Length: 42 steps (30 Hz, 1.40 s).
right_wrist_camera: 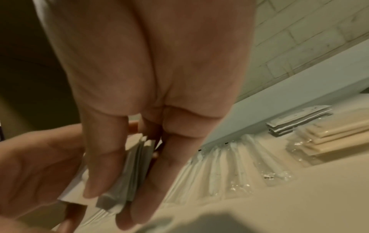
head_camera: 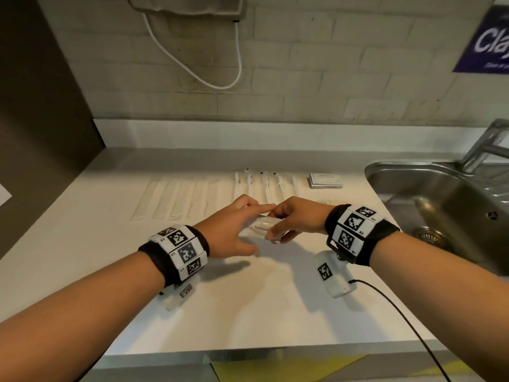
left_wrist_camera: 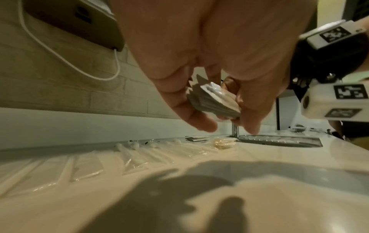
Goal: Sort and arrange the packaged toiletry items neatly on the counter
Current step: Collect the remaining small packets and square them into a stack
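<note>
Toothpaste sachets [head_camera: 263, 228], long axis approx left-right, gripped by R hand [head_camera: 296, 219]; L hand [head_camera: 234, 227] fingers straight, touching.

A washroom or pantry corner: steel sink [head_camera: 429, 199] with tap [head_camera: 487, 144], tiled wall [head_camera: 303, 78], white desk [head_camera: 248, 312]

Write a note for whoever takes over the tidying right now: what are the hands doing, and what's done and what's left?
Right hand: fingers grip a small stack of toothpaste packets, held above the counter.
Left hand: open, fingers straight, touching the same stack from the left side.
Done: long flat packets lie in a row at the back left; thin wrapped sticks lie in a row beside them; a pile of square sachets and a pile of yellowish packets sit nearer the sink.
Left: set the toothpaste stack down neatly, probably on bare counter in front of the rows.
</note>
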Each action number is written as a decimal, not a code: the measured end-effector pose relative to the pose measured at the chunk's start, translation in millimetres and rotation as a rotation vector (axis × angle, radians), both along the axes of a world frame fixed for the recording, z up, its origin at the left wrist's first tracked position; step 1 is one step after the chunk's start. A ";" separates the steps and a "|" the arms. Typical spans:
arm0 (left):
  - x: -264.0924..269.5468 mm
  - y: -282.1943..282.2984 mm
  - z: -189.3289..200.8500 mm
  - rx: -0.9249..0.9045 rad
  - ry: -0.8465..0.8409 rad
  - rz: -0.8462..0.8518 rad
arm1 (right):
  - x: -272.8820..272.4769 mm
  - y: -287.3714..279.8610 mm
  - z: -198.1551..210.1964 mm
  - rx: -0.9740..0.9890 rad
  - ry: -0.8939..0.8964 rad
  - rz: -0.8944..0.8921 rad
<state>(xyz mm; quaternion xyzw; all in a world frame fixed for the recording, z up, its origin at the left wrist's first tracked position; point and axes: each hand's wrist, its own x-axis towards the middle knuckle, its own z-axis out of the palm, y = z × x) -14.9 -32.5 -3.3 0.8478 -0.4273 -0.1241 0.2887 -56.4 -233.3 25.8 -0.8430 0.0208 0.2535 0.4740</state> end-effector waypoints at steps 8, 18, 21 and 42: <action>-0.9 -32.3 -4.9 -0.074 -0.104 -0.010 | -13.5 -35.0 -2.4 0.065 -0.010 -0.137; 10.2 -100.3 2.6 0.016 -0.161 0.018 | -16.1 -92.8 4.8 0.045 -0.103 -0.203; 15.8 -120.2 6.4 0.050 -0.193 0.016 | -13.8 -107.7 6.4 0.042 -0.124 -0.224; 89.5 -168.7 14.8 -0.066 -0.137 0.218 | 41.9 -188.3 -29.9 -0.565 -0.340 0.051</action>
